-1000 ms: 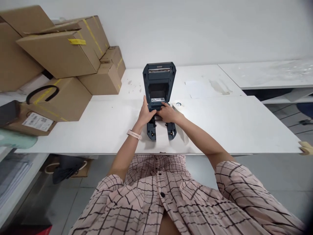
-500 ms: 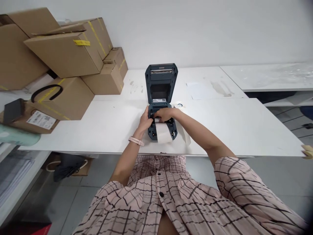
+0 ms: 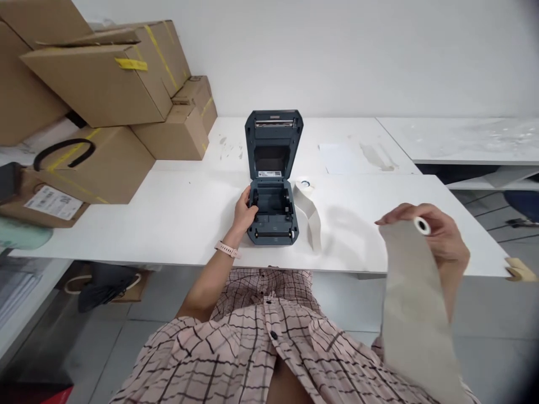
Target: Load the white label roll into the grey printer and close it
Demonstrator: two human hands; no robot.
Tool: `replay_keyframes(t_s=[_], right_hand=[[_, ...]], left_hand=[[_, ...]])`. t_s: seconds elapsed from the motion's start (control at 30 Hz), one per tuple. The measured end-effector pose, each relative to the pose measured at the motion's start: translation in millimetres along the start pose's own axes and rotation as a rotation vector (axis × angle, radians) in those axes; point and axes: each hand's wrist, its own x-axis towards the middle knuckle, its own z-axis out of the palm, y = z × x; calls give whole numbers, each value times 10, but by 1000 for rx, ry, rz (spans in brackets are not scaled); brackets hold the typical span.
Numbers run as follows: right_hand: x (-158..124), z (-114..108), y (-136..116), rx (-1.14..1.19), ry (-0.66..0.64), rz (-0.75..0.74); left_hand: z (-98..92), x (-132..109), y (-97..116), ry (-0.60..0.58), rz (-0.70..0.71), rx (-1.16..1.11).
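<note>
A dark label printer (image 3: 273, 221) stands on the white table with its lid (image 3: 273, 143) raised, its inner bay showing no roll. My left hand (image 3: 244, 212) grips the printer's left side, thumb over the rim. Off to the right, over the table's front edge, my right hand (image 3: 442, 235) is closed on a paper label roll, whose white core end (image 3: 421, 225) shows. From it a long strip of paper (image 3: 415, 303) hangs down past the table edge. Beside the printer's right side lies another label roll (image 3: 305, 185), its unwound strip trailing toward the front.
Cardboard boxes (image 3: 113, 84) with yellow tape are piled at the left of the table (image 3: 202, 224). A white sheet of paper (image 3: 334, 159) lies behind the printer to the right. A wall rises at the back, and a tan piece (image 3: 521, 270) sits at the table's right corner.
My right hand has lifted the paper label roll out of the printer and carried it far right, its strip now hanging. My left hand stays on the printer's side.
</note>
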Motion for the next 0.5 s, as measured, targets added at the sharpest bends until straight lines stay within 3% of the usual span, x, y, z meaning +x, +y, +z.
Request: replay_keyframes(t_s=[0.1,0.33,0.4,0.5], right_hand=[[74,68,265,309,-302,271],[677,1154,726,288,-231,393],[765,1337,799,263,-225,415],[810,1371,848,252,-242,433]], left_hand=[[9,12,7,8,6,-23],[25,-5,51,36,-10,-94],[23,-2,35,36,-11,-106],[18,15,1,39,1,-99]])
